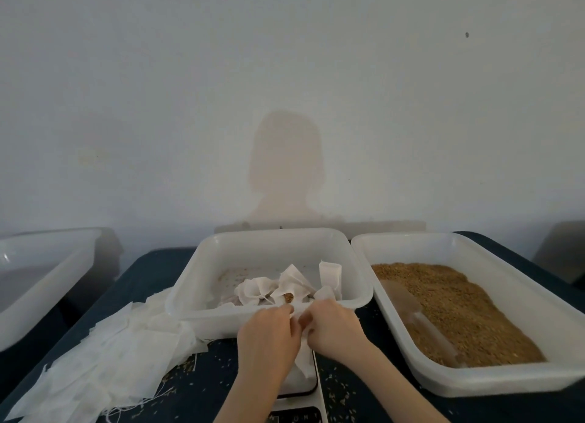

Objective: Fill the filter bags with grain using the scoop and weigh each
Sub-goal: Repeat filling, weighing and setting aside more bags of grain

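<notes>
Overall, a dark blue worktop point(152, 273) is seen set against a plain pale wall point(285, 58), on which the shadow of a person's head and shoulders point(285, 169) is cast. Loose grains are scattered over the worktop around the scale point(304, 388), which is taken here as the landmark. Directly behind the scale a white tray point(357, 270) is placed, and filled filter bags point(278, 286) are heaped in its near half, with a few stray grains on its bare floor beyond them. To the right of the scale a second white tray point(493, 388) is found, filled with brown grain point(468, 308); a clear scoop point(421, 321) is laid in this grain along the tray's left wall. To the left of the scale a loose pile of empty filter bags point(104, 359) is spread on the worktop, some threads trailing from it. Far to the left of the scale a third white tray point(79, 264) is partly in view. Above the scale's platform a white filter bag point(304, 357) is gripped at its top by both hands: the left hand point(269, 330) and the right hand point(332, 324) are pinched closed on it, fingertips nearly meeting, just in front of the middle tray's near rim. The bag's lower part is hung down onto the platform.
</notes>
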Tool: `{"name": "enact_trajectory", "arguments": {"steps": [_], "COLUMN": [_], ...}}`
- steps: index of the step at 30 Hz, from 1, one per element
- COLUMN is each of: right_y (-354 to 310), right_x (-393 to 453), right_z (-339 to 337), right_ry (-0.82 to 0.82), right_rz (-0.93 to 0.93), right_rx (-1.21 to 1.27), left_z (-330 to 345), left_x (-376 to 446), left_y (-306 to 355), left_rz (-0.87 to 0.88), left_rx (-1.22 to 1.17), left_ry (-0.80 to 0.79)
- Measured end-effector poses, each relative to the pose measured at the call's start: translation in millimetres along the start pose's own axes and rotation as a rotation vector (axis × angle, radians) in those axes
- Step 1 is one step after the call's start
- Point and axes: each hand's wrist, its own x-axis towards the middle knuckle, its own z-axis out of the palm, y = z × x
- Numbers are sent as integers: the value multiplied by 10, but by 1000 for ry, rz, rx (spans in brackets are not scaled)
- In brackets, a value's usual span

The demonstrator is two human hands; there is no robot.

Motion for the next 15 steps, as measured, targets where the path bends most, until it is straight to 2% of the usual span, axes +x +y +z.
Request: {"name": "enact_trajectory", "arguments": {"steps": [5,8,13,15], "right_y": [-24,-33,63,90], "right_x": [-17,-20,-9,-14], "right_z": [38,41,48,10], "right_ry": [52,58,86,93], "right_rz": [34,12,-8,-6], "right_rx": [-132,-163,-47,-5], "left_z": [43,60,17,-20], "left_x": [1,2,-41,-28], "left_y": [15,14,-79,-147], "left_rz": [52,59,164,227], "left_rx": [75,30,-302,-463], "left_ry": [29,39,-24,-148]}}
